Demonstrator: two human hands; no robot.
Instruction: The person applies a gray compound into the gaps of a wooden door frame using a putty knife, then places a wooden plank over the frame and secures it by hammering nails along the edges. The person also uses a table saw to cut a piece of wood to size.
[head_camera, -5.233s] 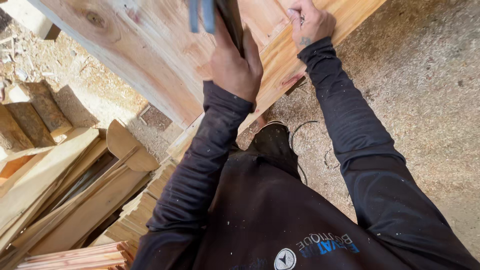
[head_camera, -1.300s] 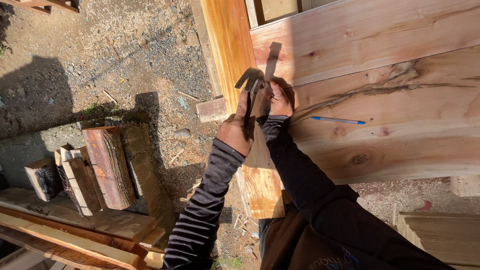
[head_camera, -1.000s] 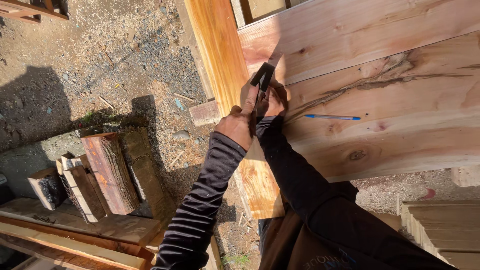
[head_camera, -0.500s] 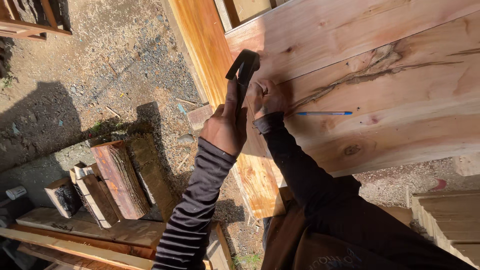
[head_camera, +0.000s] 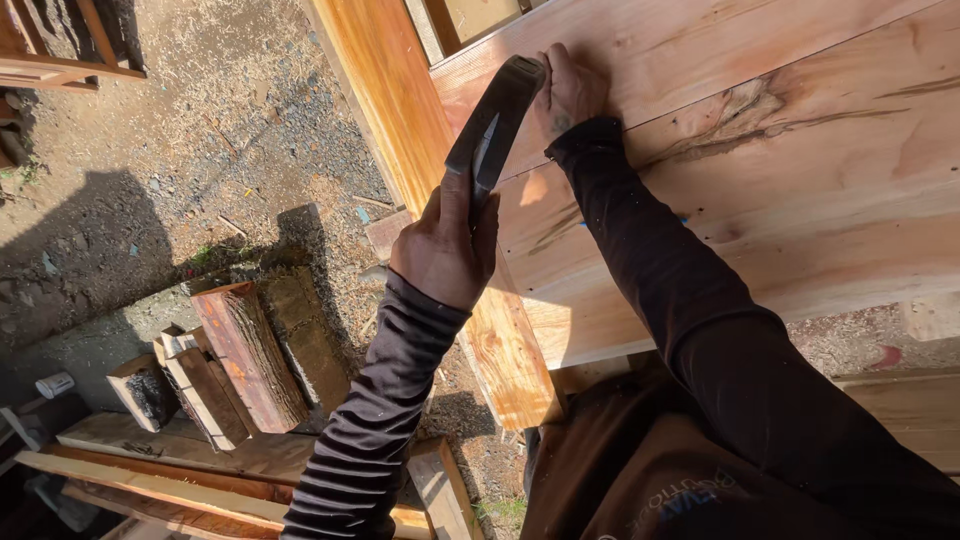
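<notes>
My left hand (head_camera: 445, 245), in a striped sleeve, grips the handle of a dark hammer (head_camera: 495, 125). The hammer's head points up toward the seam between two pale wooden boards (head_camera: 800, 150). My right hand (head_camera: 570, 90), in a dark sleeve, rests with its fingers pinched on the upper board, right beside the hammer head. Whether it holds a nail I cannot tell. My right forearm crosses the boards and hides most of a blue pencil (head_camera: 683, 218).
An orange-toned beam (head_camera: 390, 130) runs along the boards' left edge. Split log chunks (head_camera: 250, 355) stand on the gravel ground (head_camera: 200, 150) at lower left, with long planks (head_camera: 150, 480) beneath them. More lumber lies at right (head_camera: 900, 400).
My left hand has drawn back from my right hand and lifted the hammer, its head now beside my right hand's fingers. The view has shifted closer to the boards.
</notes>
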